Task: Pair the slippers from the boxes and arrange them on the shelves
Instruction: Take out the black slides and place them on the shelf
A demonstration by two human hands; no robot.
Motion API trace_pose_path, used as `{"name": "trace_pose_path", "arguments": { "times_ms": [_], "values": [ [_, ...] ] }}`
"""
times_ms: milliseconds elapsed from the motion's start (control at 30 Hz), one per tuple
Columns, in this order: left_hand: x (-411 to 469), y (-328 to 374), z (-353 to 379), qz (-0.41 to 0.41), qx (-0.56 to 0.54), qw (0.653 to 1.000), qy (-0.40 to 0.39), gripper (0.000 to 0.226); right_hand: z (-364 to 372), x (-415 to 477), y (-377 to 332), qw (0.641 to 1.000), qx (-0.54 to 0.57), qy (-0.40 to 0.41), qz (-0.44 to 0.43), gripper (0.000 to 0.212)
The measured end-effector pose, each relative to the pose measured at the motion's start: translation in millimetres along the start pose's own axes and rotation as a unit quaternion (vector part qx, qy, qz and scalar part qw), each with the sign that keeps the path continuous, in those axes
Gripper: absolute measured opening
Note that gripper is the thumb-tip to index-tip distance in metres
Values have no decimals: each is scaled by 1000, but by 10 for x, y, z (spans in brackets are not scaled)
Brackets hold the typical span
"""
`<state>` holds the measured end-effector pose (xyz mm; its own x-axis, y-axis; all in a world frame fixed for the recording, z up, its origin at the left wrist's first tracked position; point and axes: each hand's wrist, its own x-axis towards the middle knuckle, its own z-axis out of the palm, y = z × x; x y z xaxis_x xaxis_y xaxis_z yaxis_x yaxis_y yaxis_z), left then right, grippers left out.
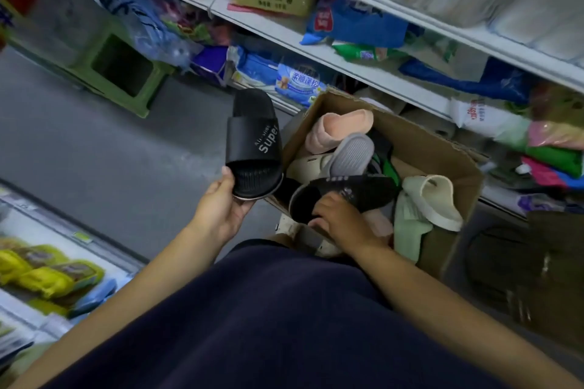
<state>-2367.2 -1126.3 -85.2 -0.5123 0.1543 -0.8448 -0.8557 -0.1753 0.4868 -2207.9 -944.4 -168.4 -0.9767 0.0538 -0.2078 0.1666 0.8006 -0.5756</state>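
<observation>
The left hand (221, 208) holds a slipper (254, 142) by its heel, toe pointing away from the fingers, and the right hand (341, 221) grips a second slipper (347, 194) just ahead of it in the box (442, 161) — better to lift it clear and compare the strap prints before pairing.

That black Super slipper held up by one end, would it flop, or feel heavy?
Probably stiff enough: the left hand pinches only the end of the black Super slipper, yet it juts out straight without drooping. Likely light, since a thumb and fingertips carry it. Its ribbed footbed should resist slipping.
</observation>
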Motion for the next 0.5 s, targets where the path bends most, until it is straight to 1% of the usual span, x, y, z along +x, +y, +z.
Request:
{"name": "trace_pose_path", "arguments": {
  "times_ms": [33, 67, 100, 133, 167, 200, 300, 367, 400, 500],
  "values": [
    [7, 6, -12, -8, 7, 1000, -7, 46, 2, -26, -14, 997, 49, 27, 60, 20],
    [14, 11, -13, -15, 18, 1000, -12, 46, -30, -41, -52, 984, 99, 65, 130, 21],
    [23, 15, 5, -22, 32, 999, -21, 46, -119, -59, -123, 961, 154, 102, 207, 22],
    [34, 18, 43, -32, 50, 998, -33, 47, -225, -75, -203, 925, 217, 131, 283, 25],
    [36, 17, 108, -45, 67, 996, -47, 47, -324, -92, -282, 882, 288, 153, 339, 30],
    [34, 3, 186, -61, 86, 993, -60, 46, -412, -111, -362, 839, 357, 169, 375, 34],
    [10, -106, 463, -111, 149, 976, -112, 40, -489, -172, -548, 723, 520, 198, 410, 35],
    [37, -234, 613, -124, 207, 956, -167, 37, -466, -217, -653, 637, 611, 227, 411, 50],
    [52, -300, 669, -125, 241, 942, -197, 34, -445, -249, -672, 606, 633, 253, 410, 52],
    [90, -478, 786, -128, 330, 900, -254, 27, -404, -438, -654, 550, 646, 332, 413, 31]
  ]
}}
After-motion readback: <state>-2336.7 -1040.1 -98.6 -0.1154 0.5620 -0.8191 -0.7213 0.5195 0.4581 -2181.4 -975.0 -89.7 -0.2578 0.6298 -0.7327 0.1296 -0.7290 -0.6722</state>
